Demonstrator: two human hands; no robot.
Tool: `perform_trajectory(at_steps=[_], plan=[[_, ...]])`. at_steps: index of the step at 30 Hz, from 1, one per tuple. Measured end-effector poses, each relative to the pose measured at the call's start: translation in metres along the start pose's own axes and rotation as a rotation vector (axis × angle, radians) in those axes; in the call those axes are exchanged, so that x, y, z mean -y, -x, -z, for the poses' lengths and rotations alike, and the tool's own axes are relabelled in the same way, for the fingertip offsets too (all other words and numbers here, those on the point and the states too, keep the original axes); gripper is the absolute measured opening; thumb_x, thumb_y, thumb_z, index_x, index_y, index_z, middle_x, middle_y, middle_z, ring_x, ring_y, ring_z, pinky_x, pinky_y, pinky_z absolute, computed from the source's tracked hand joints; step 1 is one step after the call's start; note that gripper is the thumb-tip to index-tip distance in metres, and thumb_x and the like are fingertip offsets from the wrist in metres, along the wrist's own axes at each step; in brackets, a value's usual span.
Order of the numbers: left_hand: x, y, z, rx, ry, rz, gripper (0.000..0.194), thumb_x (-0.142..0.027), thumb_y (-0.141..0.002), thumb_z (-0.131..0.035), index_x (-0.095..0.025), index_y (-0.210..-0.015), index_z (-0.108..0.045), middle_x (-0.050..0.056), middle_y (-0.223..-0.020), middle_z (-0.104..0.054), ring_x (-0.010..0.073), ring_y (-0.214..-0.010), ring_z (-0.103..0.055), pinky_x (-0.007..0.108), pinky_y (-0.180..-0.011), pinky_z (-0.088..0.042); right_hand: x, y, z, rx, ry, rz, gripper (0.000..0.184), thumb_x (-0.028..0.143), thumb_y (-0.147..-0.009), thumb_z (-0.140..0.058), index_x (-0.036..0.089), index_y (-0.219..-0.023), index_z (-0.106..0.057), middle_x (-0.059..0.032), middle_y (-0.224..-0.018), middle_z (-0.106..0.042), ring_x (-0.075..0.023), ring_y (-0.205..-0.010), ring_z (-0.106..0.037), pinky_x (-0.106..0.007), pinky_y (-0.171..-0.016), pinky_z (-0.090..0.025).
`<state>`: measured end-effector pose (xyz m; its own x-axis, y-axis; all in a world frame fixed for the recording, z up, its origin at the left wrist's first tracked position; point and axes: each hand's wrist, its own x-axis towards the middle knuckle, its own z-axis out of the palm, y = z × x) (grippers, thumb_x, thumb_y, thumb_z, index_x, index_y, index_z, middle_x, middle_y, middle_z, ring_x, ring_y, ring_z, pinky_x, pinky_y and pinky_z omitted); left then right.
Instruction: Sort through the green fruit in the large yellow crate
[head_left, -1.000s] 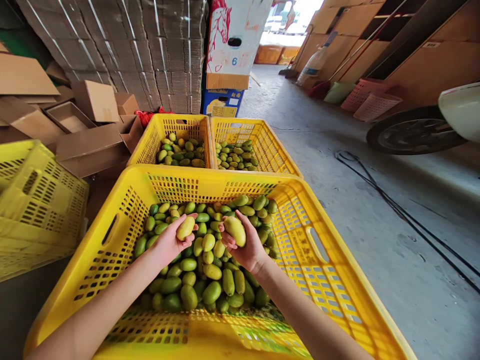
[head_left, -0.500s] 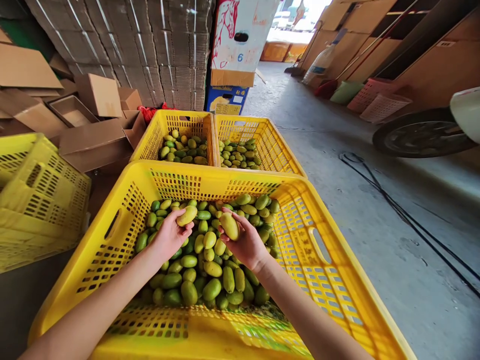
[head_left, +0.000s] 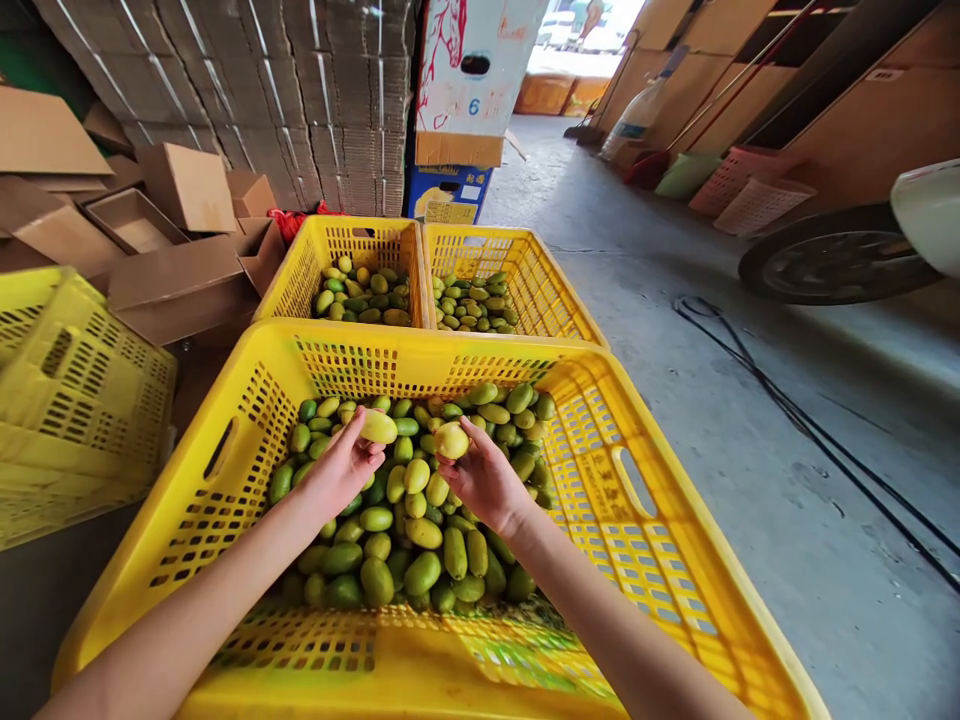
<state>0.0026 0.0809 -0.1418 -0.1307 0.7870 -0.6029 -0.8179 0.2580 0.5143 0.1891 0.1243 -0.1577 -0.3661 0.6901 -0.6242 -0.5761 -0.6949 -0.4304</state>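
Observation:
My left hand is closed on an oval yellow-green fruit, gripping it between thumb and fingers. In my right hand is a second yellow-green fruit, its rounded end turned toward me. Both hands are above a heap of similar oval fruits, green to yellowish, inside a large yellow plastic crate. Parts of the heap are hidden under my hands and forearms.
Beyond the big crate stand two yellow crates, a left one and a right one, both holding similar fruits. Another yellow crate is at left, near cardboard boxes. Black cable lies on the floor by a wheel.
The fruit in my right hand has been turned so that its end faces me. My left hand still holds its fruit, slightly shifted. The view has moved a little.

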Motion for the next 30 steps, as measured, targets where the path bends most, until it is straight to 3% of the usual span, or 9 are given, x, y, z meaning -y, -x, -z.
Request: perform_trajectory(at_steps=[3,7,12,16,19,21,25,30], plan=[[-0.002,0.003,-0.005,-0.062,-0.015,0.045,0.054,-0.039,-0.117,-0.039,-0.011,-0.082,-0.069,0.003,-0.067,-0.061,0.0105,-0.055,-0.058,0.020,-0.051,-0.052,0.001,0.002,-0.003,-0.040,-0.002,-0.017,0.025,0.034,-0.106,-0.069,0.014,-0.093,-0.073,-0.0045,-0.081,-0.076,-0.0074,-0.053,-0.054,-0.016,-0.043,-0.042],[-0.004,0.007,-0.011,-0.096,-0.068,0.100,0.047,-0.033,-0.117,-0.039,-0.012,-0.084,-0.065,0.010,-0.082,-0.073,0.0172,-0.071,-0.074,0.028,-0.068,-0.065,0.002,0.006,-0.006,-0.005,-0.052,-0.059,0.040,0.037,-0.117,-0.043,0.012,-0.113,-0.074,-0.0067,-0.083,-0.076,-0.0101,-0.053,-0.056,-0.018,-0.044,-0.045],[-0.005,0.008,-0.011,-0.089,-0.102,0.100,0.028,-0.018,-0.112,-0.045,-0.017,-0.088,-0.058,0.006,-0.078,-0.071,0.0154,-0.060,-0.068,0.019,-0.048,-0.048,0.003,0.006,-0.003,0.059,-0.104,-0.106,0.048,0.035,-0.116,-0.031,0.011,-0.100,-0.071,-0.0074,-0.075,-0.070,-0.0146,-0.058,-0.062,-0.021,-0.048,-0.051],[-0.007,0.010,-0.007,-0.007,-0.097,0.111,0.033,-0.025,-0.113,-0.036,-0.016,-0.094,-0.062,0.007,-0.077,-0.067,0.0172,-0.059,-0.066,0.021,-0.046,-0.045,0.003,0.002,0.003,0.151,-0.080,-0.097,0.035,0.029,-0.109,-0.045,0.009,-0.097,-0.071,-0.0093,-0.076,-0.069,-0.0139,-0.056,-0.059,-0.020,-0.043,-0.045],[-0.007,0.010,-0.006,0.023,-0.091,0.109,0.035,-0.021,-0.111,-0.034,-0.012,-0.107,-0.068,0.007,-0.076,-0.067,0.0169,-0.058,-0.064,0.021,-0.047,-0.047,0.001,0.000,0.008,0.158,-0.047,-0.090,0.018,0.028,-0.101,-0.064,0.012,-0.101,-0.073,-0.0092,-0.085,-0.074,-0.0146,-0.061,-0.063,-0.021,-0.050,-0.051],[-0.006,0.009,-0.005,0.029,-0.089,0.112,0.031,-0.019,-0.111,-0.039,-0.011,-0.112,-0.070,0.007,-0.078,-0.067,0.0158,-0.058,-0.063,0.020,-0.047,-0.047,0.000,-0.002,0.009,0.143,-0.043,-0.075,0.017,0.029,-0.099,-0.069,0.014,-0.106,-0.075,-0.0075,-0.086,-0.075,-0.0153,-0.065,-0.066,-0.021,-0.053,-0.054],[-0.003,0.005,-0.005,0.023,-0.084,0.100,0.024,-0.018,-0.109,-0.052,-0.012,-0.098,-0.072,0.010,-0.083,-0.070,0.0121,-0.058,-0.059,0.019,-0.048,-0.048,0.000,-0.003,0.010,0.161,-0.041,-0.034,0.021,0.029,-0.097,-0.073,0.021,-0.116,-0.077,-0.0042,-0.086,-0.076,-0.0161,-0.068,-0.068,-0.022,-0.058,-0.056],[-0.001,0.000,-0.002,-0.014,-0.067,0.031,0.020,-0.011,-0.106,-0.059,-0.013,-0.091,-0.071,0.011,-0.087,-0.073,0.0109,-0.060,-0.060,0.017,-0.051,-0.050,-0.002,-0.004,0.007,0.122,-0.017,0.004,0.014,0.025,-0.090,-0.081,0.017,-0.099,-0.074,-0.0049,-0.083,-0.075,-0.0146,-0.069,-0.066,-0.021,-0.057,-0.053]])
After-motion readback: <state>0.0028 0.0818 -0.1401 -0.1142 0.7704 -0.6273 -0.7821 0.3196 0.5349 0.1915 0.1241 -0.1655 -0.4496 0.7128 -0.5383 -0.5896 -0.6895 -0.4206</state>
